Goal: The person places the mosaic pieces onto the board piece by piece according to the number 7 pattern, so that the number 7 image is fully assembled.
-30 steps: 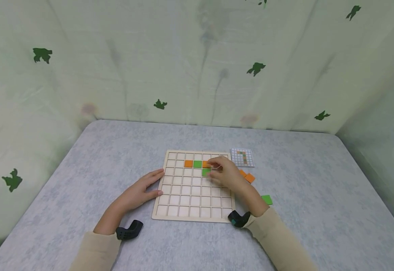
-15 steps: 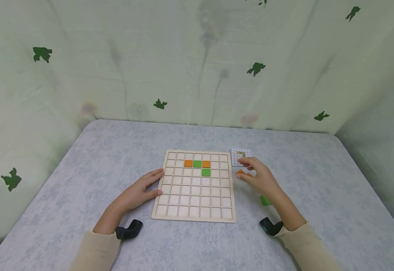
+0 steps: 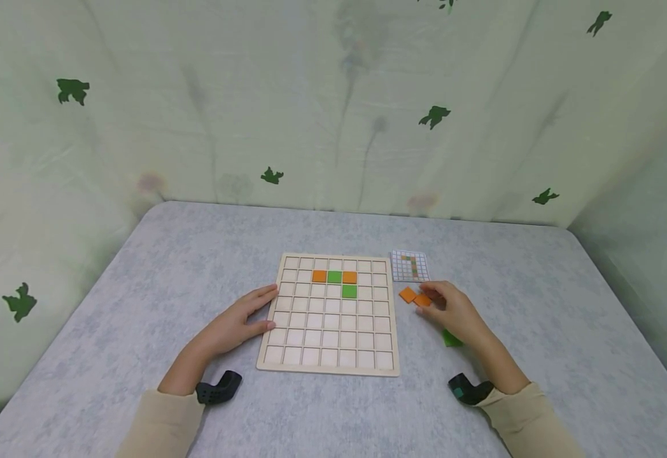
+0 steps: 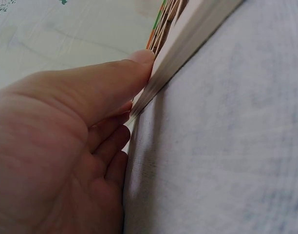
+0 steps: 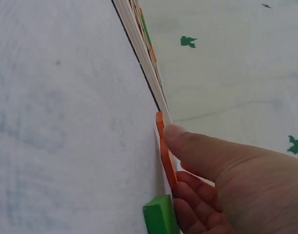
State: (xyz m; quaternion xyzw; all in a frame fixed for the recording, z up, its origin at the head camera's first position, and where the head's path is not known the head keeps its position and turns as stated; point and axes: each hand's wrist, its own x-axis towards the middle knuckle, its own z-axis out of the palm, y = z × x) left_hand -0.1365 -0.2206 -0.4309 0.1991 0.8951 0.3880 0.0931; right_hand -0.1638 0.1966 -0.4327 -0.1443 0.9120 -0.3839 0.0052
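A wooden grid board (image 3: 328, 371) lies flat, holding two orange and two green square tiles near its top. My left hand (image 3: 229, 326) rests against the board's left edge, thumb and fingers spread along it. The left wrist view shows the thumb (image 4: 124, 73) touching the frame. To the right of the board, my right hand (image 3: 454, 312) pinches an orange tile (image 3: 421, 299) between thumb and index finger, low at the table. A second orange tile (image 3: 407, 294) lies just left of it. A green tile (image 3: 451, 339) sits partly hidden beneath the right wrist.
A small printed pattern card (image 3: 410, 266) lies beside the board's upper right corner, showing a grid with coloured squares. The grey mottled table (image 3: 196, 248) reaches back to a pale curtain (image 3: 310, 114) with dark green leaf shapes.
My right hand has left the board and moved right, first over the left loose orange tile, then to the other one. The left loose tile has shifted slightly left. My left hand stays put.
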